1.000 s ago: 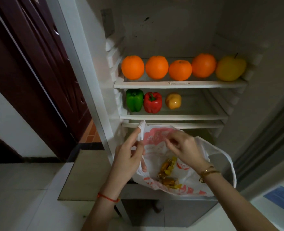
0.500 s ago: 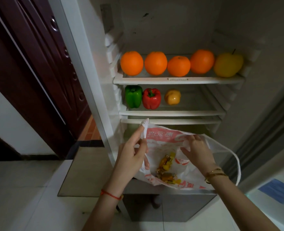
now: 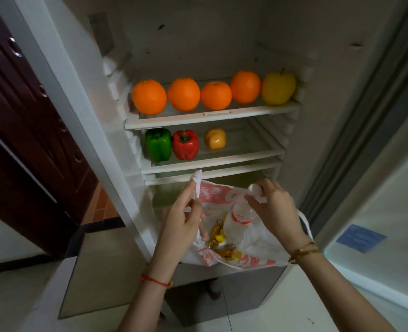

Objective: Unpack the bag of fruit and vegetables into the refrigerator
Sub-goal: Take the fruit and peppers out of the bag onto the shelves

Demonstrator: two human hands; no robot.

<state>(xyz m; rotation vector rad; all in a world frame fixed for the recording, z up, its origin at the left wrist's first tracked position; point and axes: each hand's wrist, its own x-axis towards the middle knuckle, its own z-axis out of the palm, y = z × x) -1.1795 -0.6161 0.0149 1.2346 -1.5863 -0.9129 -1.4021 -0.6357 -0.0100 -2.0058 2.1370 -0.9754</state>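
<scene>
While both hands pinch its rim, the white-and-red bag [image 3: 236, 245] hangs open before the refrigerator [image 3: 222, 44].
Left hand [image 3: 182, 226] grips one handle, right hand [image 3: 273, 207] the opposite edge; oranges [image 3: 183, 97] and peppers [image 3: 185, 147] fill the shelves above.

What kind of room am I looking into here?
Probably a home kitchen or hallway: an open refrigerator with oranges on a shelf, a tiled floor, and a dark wooden door beside it.
</scene>
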